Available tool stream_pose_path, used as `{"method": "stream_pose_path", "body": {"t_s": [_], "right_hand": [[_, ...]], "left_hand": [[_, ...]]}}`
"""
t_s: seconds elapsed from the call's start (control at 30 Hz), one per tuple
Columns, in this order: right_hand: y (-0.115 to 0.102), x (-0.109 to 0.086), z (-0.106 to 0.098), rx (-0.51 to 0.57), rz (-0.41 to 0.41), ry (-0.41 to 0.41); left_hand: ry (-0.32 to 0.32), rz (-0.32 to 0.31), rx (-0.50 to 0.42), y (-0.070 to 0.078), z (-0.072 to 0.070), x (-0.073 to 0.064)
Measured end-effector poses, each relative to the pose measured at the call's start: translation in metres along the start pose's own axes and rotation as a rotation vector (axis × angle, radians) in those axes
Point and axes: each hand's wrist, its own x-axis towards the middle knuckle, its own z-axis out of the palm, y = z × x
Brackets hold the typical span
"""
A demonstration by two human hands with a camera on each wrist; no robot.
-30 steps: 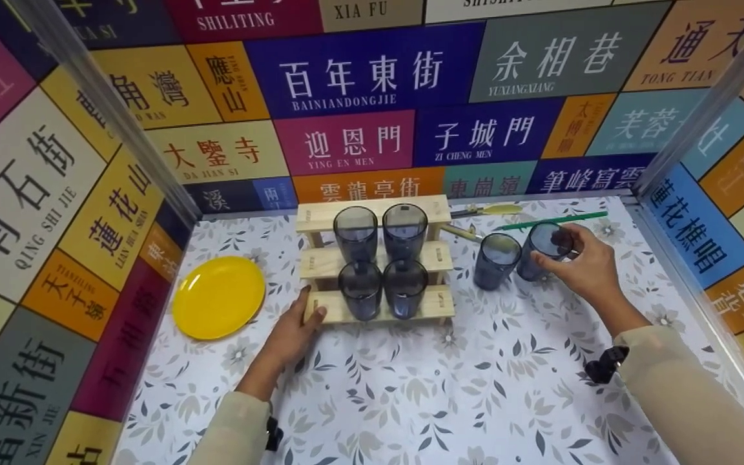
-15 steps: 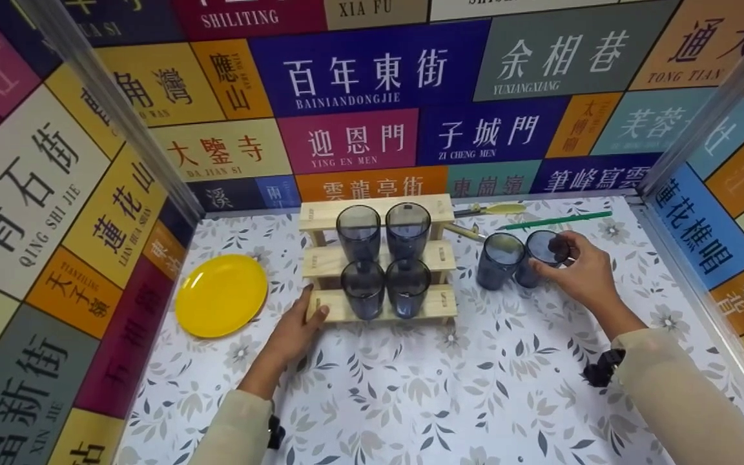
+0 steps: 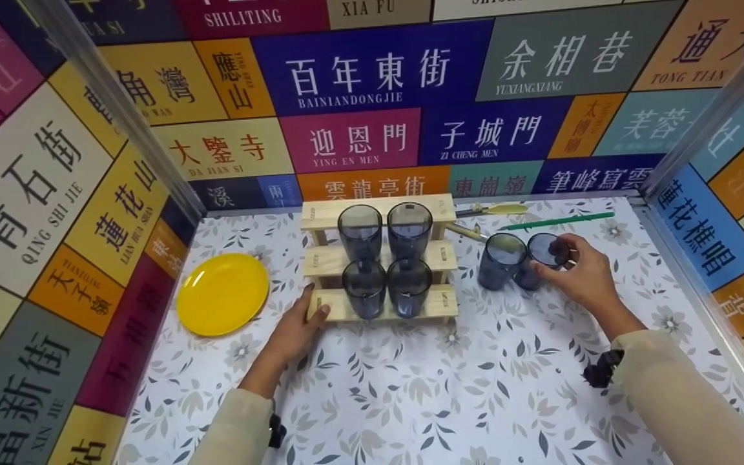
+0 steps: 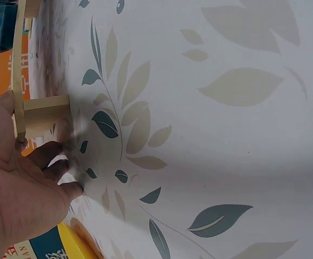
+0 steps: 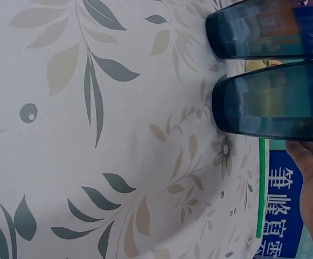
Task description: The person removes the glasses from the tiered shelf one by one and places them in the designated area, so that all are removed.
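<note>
A three-step wooden rack [image 3: 320, 261] stands in the middle of the table in the head view. Several smoky blue glass tumblers [image 3: 360, 234] stand upright on it in two rows. My left hand [image 3: 294, 329] pinches the left end of the lowest step, thumb on top; the left wrist view shows fingers beneath the board [image 4: 18, 70]. To the right of the rack, my right hand [image 3: 582, 271] grips a tumbler [image 3: 543, 248] near its rim between thumb and fingers. Close beside it on the left is another upright tumbler [image 3: 502, 261].
A yellow plate [image 3: 222, 294] lies left of the rack. Behind the right tumblers are a green stick [image 3: 559, 221], a yellow-tipped utensil [image 3: 504, 209] and a thin, pale-handled one [image 3: 465, 231]. Printed panels [image 3: 372, 71] wall the floral-covered table [image 3: 475, 387] at the back and sides.
My right hand has brought its tumbler slightly left and toward me, right up to the neighbouring one. The left hand has stayed on the rack.
</note>
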Motion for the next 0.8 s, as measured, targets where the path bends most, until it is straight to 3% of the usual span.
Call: {"method": "stream_pose_path", "body": {"t_s": [0.27,0.8], "right_hand": [[0.0019,0.0009,-0.0023,0.016,-0.057,-0.013],[0.0028,0.0009,-0.0023,0.011,-0.065,-0.034]], "left_hand": [[0.004,0.025,0.01,-0.0004,-0.0003,0.0014],[0.008,0.02,0.007,-0.0031,0.0005,0.0009]]}}
